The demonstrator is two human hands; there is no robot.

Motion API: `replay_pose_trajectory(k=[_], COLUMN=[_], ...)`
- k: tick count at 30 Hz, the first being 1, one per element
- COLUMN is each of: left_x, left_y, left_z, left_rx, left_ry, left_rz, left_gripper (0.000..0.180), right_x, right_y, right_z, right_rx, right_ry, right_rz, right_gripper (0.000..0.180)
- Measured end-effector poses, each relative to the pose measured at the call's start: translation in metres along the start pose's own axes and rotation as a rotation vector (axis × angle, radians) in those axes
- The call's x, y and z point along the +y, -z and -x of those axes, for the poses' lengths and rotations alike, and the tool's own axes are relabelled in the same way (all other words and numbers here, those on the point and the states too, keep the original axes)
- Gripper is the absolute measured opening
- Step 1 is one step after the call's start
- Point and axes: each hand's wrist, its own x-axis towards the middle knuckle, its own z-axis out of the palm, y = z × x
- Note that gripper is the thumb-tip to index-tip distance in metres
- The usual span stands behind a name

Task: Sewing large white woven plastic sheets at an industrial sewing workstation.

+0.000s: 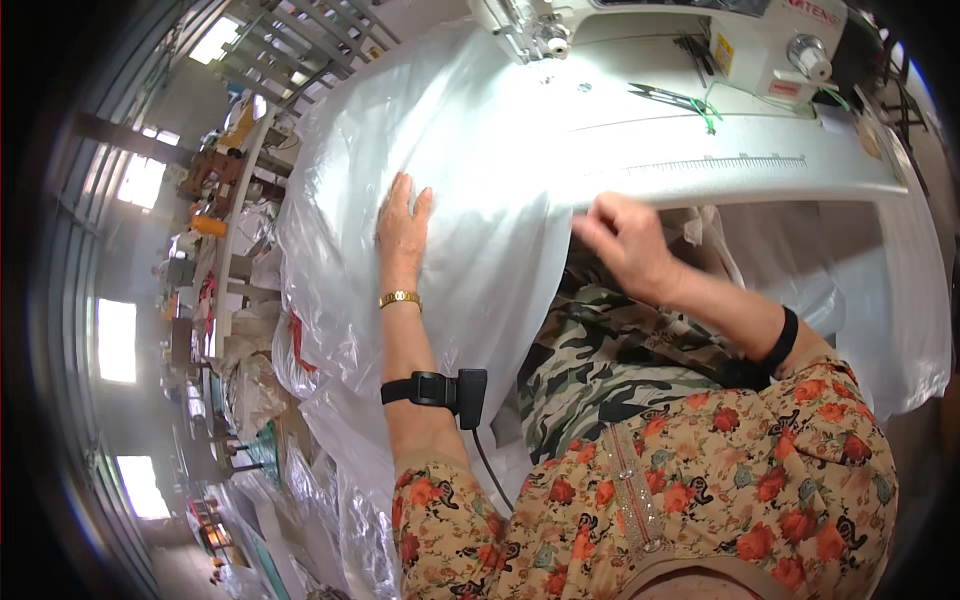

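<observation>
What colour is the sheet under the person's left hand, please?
The large, shiny, film-like sheet is whitish; the head view shows it.

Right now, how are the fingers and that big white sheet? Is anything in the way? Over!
Left fingers flat on the white sheet. Right fingers curled by its edge, blurred, grip unclear. Dark pointed tool on the table, off the sheet.

A tan blouse printed with red roses pairs with green, black and beige camouflage trousers; sheeting is milky white, the sewing machine white, thread green.
</observation>
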Motion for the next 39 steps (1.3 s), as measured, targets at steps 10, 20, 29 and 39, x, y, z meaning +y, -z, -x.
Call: replay_pose_trajectory(k=[10, 20, 29, 39], left_x=[0.018, -0.013, 0.11, 0.075], left_y=[-0.014, -0.009, 0.023, 0.013], left_z=[-0.007, -0.004, 0.114, 0.175], left_rx=[-0.028, -0.03, 0.083, -0.009], left_ry=[0.027, 0.017, -0.306, 0.217], left_rz=[0.012, -0.004, 0.039, 0.226], left_gripper=[0.062, 0.056, 0.044, 0.015], right_x=[0.032, -0.042, -0.023, -0.011], right_y=[-0.119, -0.011, -0.017, -0.029], right_z=[0.071, 0.099, 0.1, 0.105], right_rx=[-0.332, -0.715, -0.668, -0.638], right_ry=[-0.854, -0.668, -0.637, -0.541], right_rz=[-0.455, -1.104, -0.892, -0.816], right_gripper=[0.043, 0.025, 0.028, 0.029])
